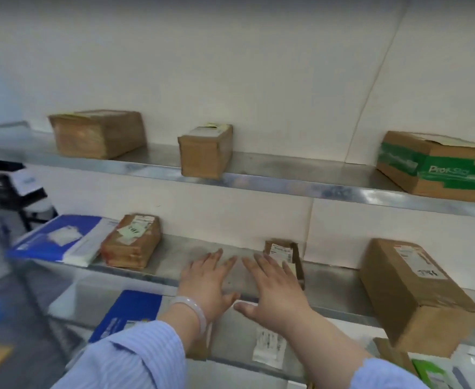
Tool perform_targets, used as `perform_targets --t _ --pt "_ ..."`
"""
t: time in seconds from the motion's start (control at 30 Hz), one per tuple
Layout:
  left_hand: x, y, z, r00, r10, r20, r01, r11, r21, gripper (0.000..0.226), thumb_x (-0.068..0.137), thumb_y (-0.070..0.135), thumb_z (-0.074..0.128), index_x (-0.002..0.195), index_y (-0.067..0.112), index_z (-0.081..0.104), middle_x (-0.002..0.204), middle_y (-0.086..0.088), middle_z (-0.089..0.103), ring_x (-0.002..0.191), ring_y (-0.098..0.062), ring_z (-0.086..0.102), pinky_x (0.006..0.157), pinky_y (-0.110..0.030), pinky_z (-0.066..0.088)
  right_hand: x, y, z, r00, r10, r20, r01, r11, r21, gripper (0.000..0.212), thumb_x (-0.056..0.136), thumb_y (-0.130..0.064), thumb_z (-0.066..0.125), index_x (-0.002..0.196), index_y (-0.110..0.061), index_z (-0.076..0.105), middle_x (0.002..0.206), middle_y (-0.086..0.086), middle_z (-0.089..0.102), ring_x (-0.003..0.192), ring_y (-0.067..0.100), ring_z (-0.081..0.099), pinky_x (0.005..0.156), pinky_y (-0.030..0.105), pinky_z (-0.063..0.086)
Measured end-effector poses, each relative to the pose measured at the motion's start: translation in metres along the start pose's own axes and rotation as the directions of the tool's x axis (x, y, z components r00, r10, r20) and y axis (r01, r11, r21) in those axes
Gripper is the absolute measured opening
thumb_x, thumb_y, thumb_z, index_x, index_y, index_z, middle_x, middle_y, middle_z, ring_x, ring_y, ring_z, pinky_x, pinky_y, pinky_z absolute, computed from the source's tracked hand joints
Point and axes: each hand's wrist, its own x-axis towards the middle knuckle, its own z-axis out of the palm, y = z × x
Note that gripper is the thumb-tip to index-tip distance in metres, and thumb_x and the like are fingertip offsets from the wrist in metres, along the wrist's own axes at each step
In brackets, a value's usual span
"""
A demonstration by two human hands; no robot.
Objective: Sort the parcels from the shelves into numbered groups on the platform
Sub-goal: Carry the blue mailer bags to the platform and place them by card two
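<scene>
While 3 cardboard parcels sit on the upper shelf (pixel 258 182) — the rightmost a green-taped carton (pixel 438 167) reading "Prof…" — the middle shelf (pixel 174 248) carries a blue-and-white mailer (pixel 59 240), a labelled brown parcel (pixel 132 241), a small labelled parcel (pixel 282 252) and a large carton (pixel 410 293). The left hand (pixel 205 282) and right hand (pixel 275 290) hover over it, fingers (pixel 270 265) spread, holding nothing — whether the right ones touch the small labelled parcel is unclear.

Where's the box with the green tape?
In the head view, the green-taped box sits at the right end of the upper shelf, above the long brown box.
</scene>
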Motion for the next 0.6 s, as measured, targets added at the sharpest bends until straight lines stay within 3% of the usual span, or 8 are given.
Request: perform_targets --t 0.17,0.37,0.6 --pt "-0.032 -0.083 -0.011 0.983 -0.182 -0.039 0.183 0.983 0.015 0.077 0.085 0.064 0.047 0.149 0.043 0.010 0.160 0.006 0.010 0.146 -0.019 0.010 0.119 -0.041 0.010 0.051 -0.074 0.015 0.977 -0.202 0.070 0.201 0.979 0.013 0.089 0.084 -0.070 0.042 0.152 -0.035 -0.004 0.162 -0.005 -0.004 0.149 0.015 -0.007 0.120 0.045 -0.004" --pt "-0.063 -0.193 -0.018 0.938 -0.334 -0.090 0.338 0.941 0.032 0.077 0.084 0.066 0.047 0.149 0.043 0.013 0.159 0.006 0.015 0.145 -0.018 0.014 0.116 -0.040 0.015 0.105 -0.179 0.035 0.941 -0.329 0.080 0.325 0.944 0.060 0.089 0.083 -0.069 0.047 0.151 -0.039 -0.002 0.162 -0.006 -0.002 0.149 0.015 -0.005 0.120 0.044 -0.001" --pt "-0.090 -0.337 -0.023 0.909 -0.415 -0.045 0.418 0.906 0.068 0.079 0.083 0.066 0.048 0.149 0.041 0.013 0.159 0.003 0.017 0.144 -0.020 0.017 0.117 -0.044 0.018 0.169 -0.309 0.077 0.933 -0.353 0.067 0.345 0.933 0.107 0.088 0.083 -0.068 0.048 0.152 -0.034 0.005 0.162 -0.004 0.006 0.148 0.019 0.004 0.121 0.042 0.000"
